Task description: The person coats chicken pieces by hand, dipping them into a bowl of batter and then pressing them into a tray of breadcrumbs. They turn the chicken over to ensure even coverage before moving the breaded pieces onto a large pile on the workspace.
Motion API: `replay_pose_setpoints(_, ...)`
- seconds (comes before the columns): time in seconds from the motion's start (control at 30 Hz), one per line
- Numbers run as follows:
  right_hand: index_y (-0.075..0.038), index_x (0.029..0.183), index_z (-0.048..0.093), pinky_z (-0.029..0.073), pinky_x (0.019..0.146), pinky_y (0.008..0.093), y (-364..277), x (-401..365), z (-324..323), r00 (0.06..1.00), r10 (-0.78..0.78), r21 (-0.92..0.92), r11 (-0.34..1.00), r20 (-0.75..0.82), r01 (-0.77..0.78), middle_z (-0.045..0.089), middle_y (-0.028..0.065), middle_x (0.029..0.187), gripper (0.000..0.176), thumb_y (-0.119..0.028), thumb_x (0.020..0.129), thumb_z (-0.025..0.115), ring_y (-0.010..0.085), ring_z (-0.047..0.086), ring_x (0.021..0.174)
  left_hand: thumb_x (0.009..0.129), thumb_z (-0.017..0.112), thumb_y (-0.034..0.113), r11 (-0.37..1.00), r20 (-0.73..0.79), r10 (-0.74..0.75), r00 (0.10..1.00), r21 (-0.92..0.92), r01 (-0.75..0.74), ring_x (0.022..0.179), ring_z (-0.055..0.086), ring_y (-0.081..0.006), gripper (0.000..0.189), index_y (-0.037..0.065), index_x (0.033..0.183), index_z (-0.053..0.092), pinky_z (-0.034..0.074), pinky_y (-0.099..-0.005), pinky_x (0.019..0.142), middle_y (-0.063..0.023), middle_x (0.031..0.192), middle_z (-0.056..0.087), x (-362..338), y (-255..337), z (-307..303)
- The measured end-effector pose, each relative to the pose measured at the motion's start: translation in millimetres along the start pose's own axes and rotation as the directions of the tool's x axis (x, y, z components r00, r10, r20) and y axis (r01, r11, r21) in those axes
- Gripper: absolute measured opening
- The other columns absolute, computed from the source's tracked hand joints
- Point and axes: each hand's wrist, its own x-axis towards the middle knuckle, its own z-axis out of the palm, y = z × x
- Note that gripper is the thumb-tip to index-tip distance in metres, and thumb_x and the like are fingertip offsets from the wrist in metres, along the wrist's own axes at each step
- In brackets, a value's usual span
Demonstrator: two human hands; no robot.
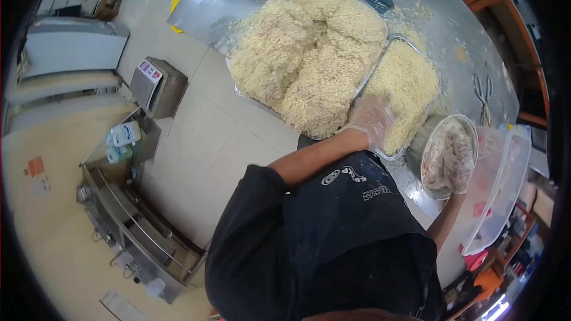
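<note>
Gloved hands between noodle heap and steel bowl

Head view: the left hand (372,120) lies loosely spread on the near edge of the noodle heap (315,65), gripping nothing. The right hand (462,169) is down inside the steel bowl (425,160) just beside it, grip unclear. The heap runs away from the body. Scissors (483,98) lie beyond the bowl on the steel table (452,30).

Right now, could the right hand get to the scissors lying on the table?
Probably yes: the right hand is in the metal bowl, and only open tabletop separates it from the scissors.
</note>
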Motion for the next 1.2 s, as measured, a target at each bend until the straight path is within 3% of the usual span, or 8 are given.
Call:
replay_pose_setpoints(0.13, -0.007, 0.133, 0.050, 0.048, 0.088, 0.0358, 4, 2, -4, 1.000, -0.014, 0.004, 1.000, 0.014, 0.014, 0.060, 0.0082, 0.117, 0.041, -0.026, 0.096, 0.050, 0.0203, 0.057, 0.100, 0.082, 0.061, 0.024, 0.993, 0.139, 0.016, 0.990, -0.114, 0.000, 0.107, 0.059, -0.0373, 0.037, 0.009, 0.115, 0.058, 0.052, -0.0446, 0.083, -0.0211, 0.119, 0.057, 30, -19, 36)
replay_pose_setpoints(0.23, -0.007, 0.133, 0.050, 0.048, 0.089, 0.0358, 10, 5, -4, 1.000, -0.022, 0.005, 1.000, 0.020, 0.022, 0.059, 0.0085, 0.118, 0.042, -0.025, 0.095, 0.052, 0.0205, 0.057, 0.101, 0.081, 0.058, 0.019, 0.963, -0.209, 0.134, 0.969, -0.205, -0.177, 0.096, 0.064, -0.0330, 0.028, 0.007, 0.107, 0.058, 0.053, -0.0427, 0.072, -0.0191, 0.101, 0.062, 29, -30, 40)
replay_pose_setpoints(0.33, -0.006, 0.133, 0.050, 0.048, 0.090, 0.0359, 13, 3, -9, 1.000, -0.021, 0.003, 1.000, 0.019, 0.021, 0.059, 0.0088, 0.118, 0.042, -0.024, 0.094, 0.053, 0.0207, 0.057, 0.102, 0.084, 0.054, 0.019, 0.982, -0.075, 0.021, 0.997, -0.184, -0.035, 0.085, 0.066, -0.0313, 0.025, 0.005, 0.105, 0.057, 0.053, -0.0419, 0.065, -0.0180, 0.090, 0.064, 28, -16, 17)
replay_pose_setpoints(0.6, -0.005, 0.133, 0.050, 0.047, 0.091, 0.0360, 16, 3, -16, 1.000, -0.030, 0.011, 1.000, 0.006, 0.030, 0.059, 0.0097, 0.120, 0.044, -0.022, 0.092, 0.056, 0.0213, 0.057, 0.104, 0.085, 0.051, 0.018, 0.946, -0.289, 0.039, 0.957, -0.297, -0.128, 0.082, 0.067, -0.0309, 0.023, 0.003, 0.101, 0.058, 0.052, -0.0434, 0.068, -0.0177, 0.090, 0.064, 3, -17, 8)
replay_pose_setpoints(0.93, -0.003, 0.133, 0.050, 0.047, 0.094, 0.0361, 12, 15, -13, 0.999, -0.030, 0.036, 0.999, -0.026, 0.030, 0.059, 0.0108, 0.122, 0.047, -0.019, 0.090, 0.060, 0.0220, 0.056, 0.108, 0.090, 0.049, 0.017, 0.904, -0.171, 0.005, 0.985, -0.421, -0.078, 0.082, 0.065, -0.0285, 0.016, 0.005, 0.094, 0.060, 0.055, -0.0399, 0.064, -0.0149, 0.091, 0.063, 24, -6, -15)
replay_pose_setpoints(1.0, -0.003, 0.133, 0.050, 0.047, 0.094, 0.0361, 12, 15, -12, 0.999, -0.025, 0.046, 0.999, -0.025, 0.026, 0.059, 0.0111, 0.123, 0.047, -0.019, 0.089, 0.061, 0.0222, 0.056, 0.108, 0.090, 0.051, 0.017, 0.969, -0.826, 0.070, 0.559, 0.188, 0.157, 0.083, 0.064, -0.0277, 0.015, 0.006, 0.094, 0.060, 0.055, -0.0385, 0.066, -0.0140, 0.091, 0.063, 9, -9, -16)
replay_pose_setpoints(1.07, -0.002, 0.133, 0.050, 0.046, 0.095, 0.0361, 14, 15, -8, 1.000, -0.020, 0.054, 0.998, -0.022, 0.021, 0.059, 0.0113, 0.123, 0.048, -0.018, 0.089, 0.062, 0.0223, 0.056, 0.109, 0.088, 0.054, 0.017, 0.985, -0.857, 0.095, 0.507, 0.156, 0.079, 0.081, 0.063, -0.0267, 0.013, 0.008, 0.094, 0.061, 0.055, -0.0372, 0.066, -0.0126, 0.091, 0.063, -27, -39, -12)
replay_pose_setpoints(1.2, -0.002, 0.133, 0.050, 0.046, 0.096, 0.0362, 15, 13, -8, 1.000, -0.006, 0.060, 0.998, -0.030, 0.008, 0.058, 0.0117, 0.124, 0.049, -0.017, 0.088, 0.063, 0.0226, 0.056, 0.110, 0.081, 0.063, 0.014, 0.995, -0.462, -0.055, 0.885, -0.102, 0.008, 0.081, 0.063, -0.0265, 0.018, 0.007, 0.097, 0.063, 0.055, -0.0392, 0.069, -0.0108, 0.092, 0.064, -92, -97, -63)
